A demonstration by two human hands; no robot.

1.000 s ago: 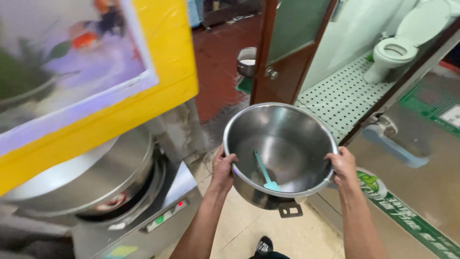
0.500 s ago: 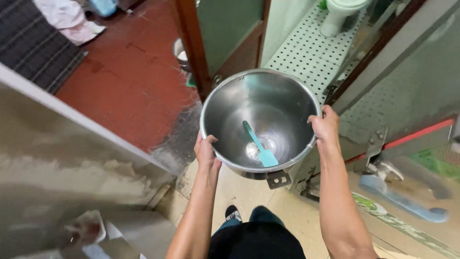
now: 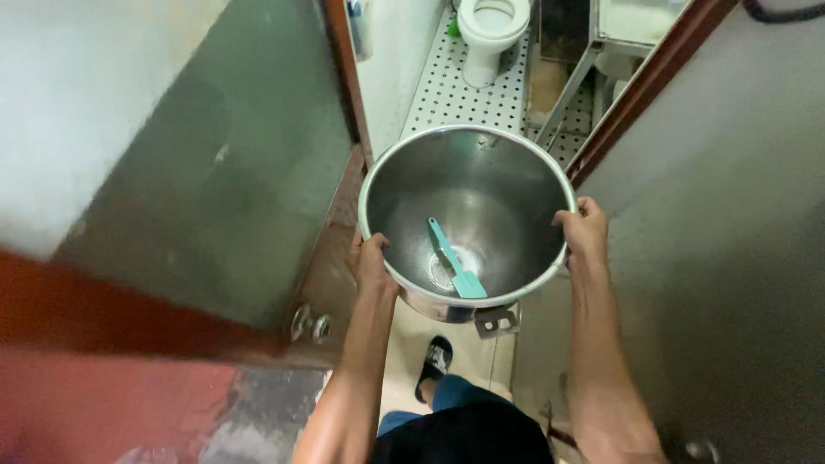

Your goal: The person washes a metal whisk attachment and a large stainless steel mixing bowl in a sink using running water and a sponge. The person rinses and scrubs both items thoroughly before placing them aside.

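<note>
I carry a large stainless steel mixing bowl [image 3: 481, 185] in front of me, held level at waist height. My left hand [image 3: 371, 262] grips its left rim and my right hand [image 3: 584, 230] grips its right rim. Inside the bowl lies a teal spatula [image 3: 455, 259], blade toward me, resting on the bottom. A small metal bracket [image 3: 496, 320] sticks out from the bowl's near side.
An open door [image 3: 198, 189] with a round knob [image 3: 309, 325] stands at my left. A grey wall panel [image 3: 730, 223] is close on my right. Ahead lies a perforated white floor mat [image 3: 447, 94] and a white toilet [image 3: 490, 30]. My sandalled foot [image 3: 436, 361] shows below.
I have turned and walked with the bowl from the kitchen area into the doorway; the toilet room is now straight ahead. Both hands keep the same grip on the rim.
</note>
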